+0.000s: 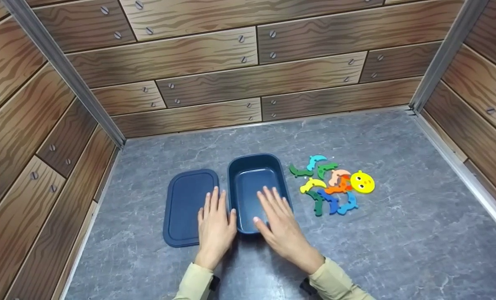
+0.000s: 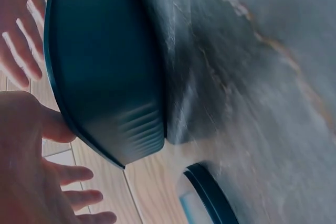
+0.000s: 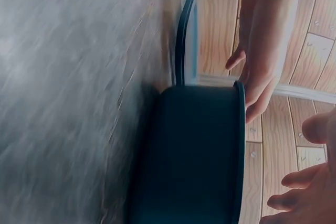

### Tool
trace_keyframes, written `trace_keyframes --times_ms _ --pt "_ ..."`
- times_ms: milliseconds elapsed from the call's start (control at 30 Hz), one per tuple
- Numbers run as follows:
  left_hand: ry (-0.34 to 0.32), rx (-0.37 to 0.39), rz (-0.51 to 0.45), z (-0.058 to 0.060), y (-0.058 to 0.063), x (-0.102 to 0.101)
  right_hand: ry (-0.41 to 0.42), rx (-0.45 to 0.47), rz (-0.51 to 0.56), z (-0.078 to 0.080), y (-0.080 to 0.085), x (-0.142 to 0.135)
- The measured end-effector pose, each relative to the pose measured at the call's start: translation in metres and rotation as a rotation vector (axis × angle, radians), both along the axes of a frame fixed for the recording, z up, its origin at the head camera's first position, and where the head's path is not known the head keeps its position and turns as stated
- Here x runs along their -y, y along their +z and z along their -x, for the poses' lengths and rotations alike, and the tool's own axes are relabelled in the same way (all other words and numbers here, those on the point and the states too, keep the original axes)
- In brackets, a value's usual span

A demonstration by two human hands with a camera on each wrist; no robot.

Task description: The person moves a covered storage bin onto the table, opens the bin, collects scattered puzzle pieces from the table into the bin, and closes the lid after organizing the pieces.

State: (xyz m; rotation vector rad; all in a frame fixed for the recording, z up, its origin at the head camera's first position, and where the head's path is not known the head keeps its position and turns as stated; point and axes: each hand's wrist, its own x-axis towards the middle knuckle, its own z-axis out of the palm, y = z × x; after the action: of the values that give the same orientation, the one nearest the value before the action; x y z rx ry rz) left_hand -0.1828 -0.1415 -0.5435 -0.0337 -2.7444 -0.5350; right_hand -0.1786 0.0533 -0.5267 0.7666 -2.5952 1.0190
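Note:
A dark blue rectangular container (image 1: 256,161) stands uncovered on the grey floor, nothing visible inside it. Its matching lid (image 1: 179,208) lies flat on the left. My left hand (image 1: 217,228) is held between lid and container, fingers straight, thumb close to the container's near left rim; whether it touches is unclear. Over the container's near right part hovers my right hand (image 1: 280,228), fingers extended and spread, holding nothing. In the left wrist view, the left thumb overlaps the rim of the container (image 2: 105,61). The right wrist view shows the container wall (image 3: 189,150) below both hands.
Several colourful curved puzzle pieces (image 1: 313,184) lie loosely grouped right of the container, among them an orange piece (image 1: 339,188) and a round yellow face piece (image 1: 362,182). Wood-patterned panels (image 1: 214,62) with metal corner strips enclose the back and sides.

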Motion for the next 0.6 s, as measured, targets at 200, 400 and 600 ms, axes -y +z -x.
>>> trace_keyframes --times_ms 200,400,600 --pt "-0.011 0.003 0.019 0.005 -0.001 -0.006 -0.051 0.023 0.009 0.002 -0.003 -0.016" --pt "-0.002 0.026 0.044 0.010 -0.001 -0.009 -0.072 0.042 0.023 0.002 -0.005 -0.029" --pt "0.012 0.062 0.057 0.014 -0.001 -0.013 -0.099 0.064 0.006 0.003 -0.004 -0.041"
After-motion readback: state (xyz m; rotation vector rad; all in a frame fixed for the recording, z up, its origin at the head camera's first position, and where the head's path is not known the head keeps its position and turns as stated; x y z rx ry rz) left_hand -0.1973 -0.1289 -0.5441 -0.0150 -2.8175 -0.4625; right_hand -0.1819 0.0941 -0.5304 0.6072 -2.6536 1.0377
